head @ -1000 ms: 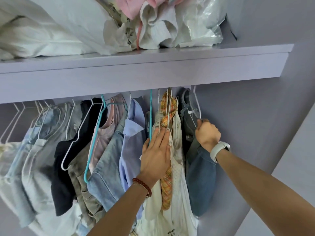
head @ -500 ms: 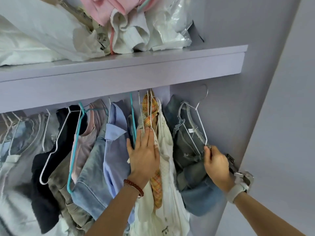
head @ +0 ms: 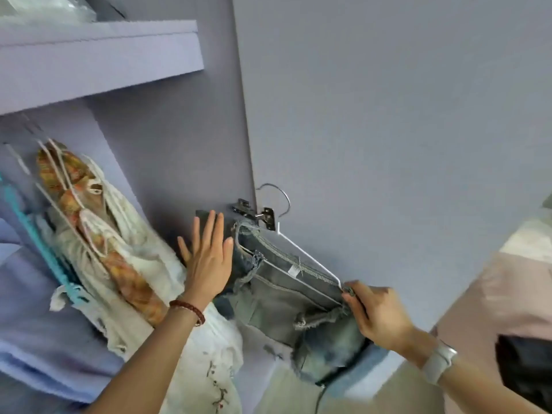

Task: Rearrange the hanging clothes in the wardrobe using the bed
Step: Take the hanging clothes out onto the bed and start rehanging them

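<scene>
My right hand (head: 377, 315) grips the end of a white wire hanger (head: 310, 259) that carries frayed denim shorts (head: 286, 297). The hanger is off the rail, tilted, its hook near the door hinge (head: 263, 215). My left hand (head: 207, 258) is flat and spread, fingers apart, resting against the left side of the shorts and holding nothing. To its left, a white lacy garment (head: 125, 234) and an orange plaid garment (head: 119, 261) still hang in the wardrobe beside a teal hanger (head: 44, 249).
A lilac shelf (head: 98, 61) runs overhead at the upper left. The open wardrobe door (head: 388, 130) fills the right side. A pale blue shirt (head: 35, 339) hangs at the lower left. A pinkish surface (head: 513, 291) with a dark item (head: 525, 366) lies at the lower right.
My right hand has pulled the hanger with the denim shorts off the rail, down and to the right. My left hand has left the hanging clothes and moved onto the shorts. The view has swung right.
</scene>
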`<control>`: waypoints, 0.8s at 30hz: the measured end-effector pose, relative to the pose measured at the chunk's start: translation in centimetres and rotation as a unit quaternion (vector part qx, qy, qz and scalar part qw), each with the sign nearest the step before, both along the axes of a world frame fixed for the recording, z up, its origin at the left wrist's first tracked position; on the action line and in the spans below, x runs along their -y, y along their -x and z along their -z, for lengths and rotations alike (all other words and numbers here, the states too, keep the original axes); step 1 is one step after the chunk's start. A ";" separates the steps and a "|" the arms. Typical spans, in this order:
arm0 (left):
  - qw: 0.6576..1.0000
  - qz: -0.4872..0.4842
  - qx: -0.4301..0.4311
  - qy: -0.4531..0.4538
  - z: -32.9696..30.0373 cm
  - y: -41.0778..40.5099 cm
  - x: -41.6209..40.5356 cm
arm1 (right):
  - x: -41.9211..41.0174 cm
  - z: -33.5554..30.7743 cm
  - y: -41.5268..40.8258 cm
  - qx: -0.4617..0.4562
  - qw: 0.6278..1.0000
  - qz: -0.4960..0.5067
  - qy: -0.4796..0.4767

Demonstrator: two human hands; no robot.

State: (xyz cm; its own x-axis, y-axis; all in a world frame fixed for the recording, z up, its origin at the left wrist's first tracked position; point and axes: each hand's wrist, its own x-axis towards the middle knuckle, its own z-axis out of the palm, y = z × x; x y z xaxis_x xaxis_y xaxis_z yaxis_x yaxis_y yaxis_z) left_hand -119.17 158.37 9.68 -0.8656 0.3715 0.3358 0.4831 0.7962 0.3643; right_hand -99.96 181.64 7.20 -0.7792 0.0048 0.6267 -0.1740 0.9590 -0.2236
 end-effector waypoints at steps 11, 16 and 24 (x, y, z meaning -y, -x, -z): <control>0.925 0.378 0.043 -0.005 5.9 -14.6 -14.2 | -5.7 1.9 -25.9 0.155 0.925 0.342 0.051; 0.892 0.446 0.071 -0.011 7.7 -25.8 -20.0 | -4.4 6.2 -37.2 0.132 0.829 0.513 0.181; 0.764 0.625 0.087 0.136 10.2 -46.2 -28.2 | 2.7 10.8 -58.1 0.105 0.652 0.685 0.308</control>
State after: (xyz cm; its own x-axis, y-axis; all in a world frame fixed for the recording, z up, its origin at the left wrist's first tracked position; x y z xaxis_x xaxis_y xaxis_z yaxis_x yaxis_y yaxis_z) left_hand -72.99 186.54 -0.50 0.1991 0.9798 0.0203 0.8912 -0.1896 0.4121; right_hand -41.88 178.96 -3.60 0.1506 0.9869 0.0575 0.8483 -0.0992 -0.5201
